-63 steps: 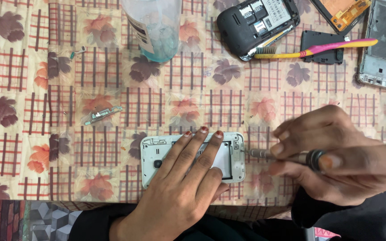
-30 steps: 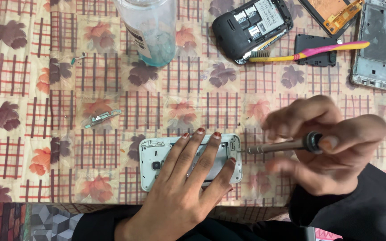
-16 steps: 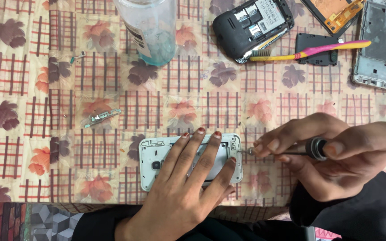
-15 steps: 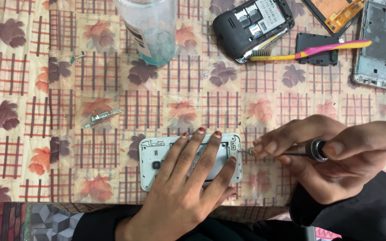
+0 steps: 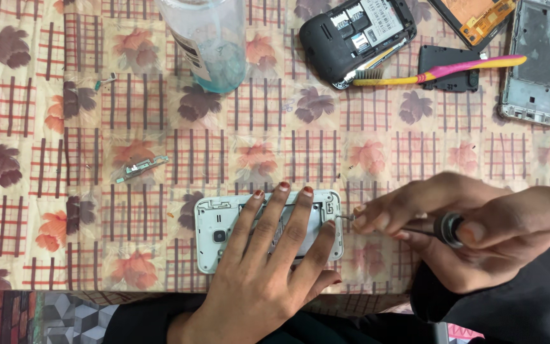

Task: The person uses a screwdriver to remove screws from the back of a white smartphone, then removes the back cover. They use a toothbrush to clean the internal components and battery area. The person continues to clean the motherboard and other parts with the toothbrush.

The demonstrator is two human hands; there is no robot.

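Left hand (image 5: 259, 274): lying flat, fingers (image 5: 279, 213) spreading open across the phone (image 5: 224, 230), pressing it to the table near the front edge; gripping nothing.
Right hand (image 5: 472, 236): closing around a screwdriver (image 5: 437, 226), fingertips pinching the shaft, the tip meeting the phone's right end just beyond the left little finger.
Progress: the phone is lying back-up with its cover already off; by the look of it, a screw at the right end is being worked, and the white frame is still sitting in place.
Phone: white, open-backed, camera hole showing left of the fingers, the middle hiding under them.
Cloth (image 5: 377, 156): plaid with leaves, covering the table.
Metal strip (image 5: 140, 167): lying well left of the fingertips.
Farther off: a clear bottle (image 5: 208, 41), a black device (image 5: 354, 38) with its back open, a brush (image 5: 437, 70), a bare frame (image 5: 536, 60) beyond the right hand.
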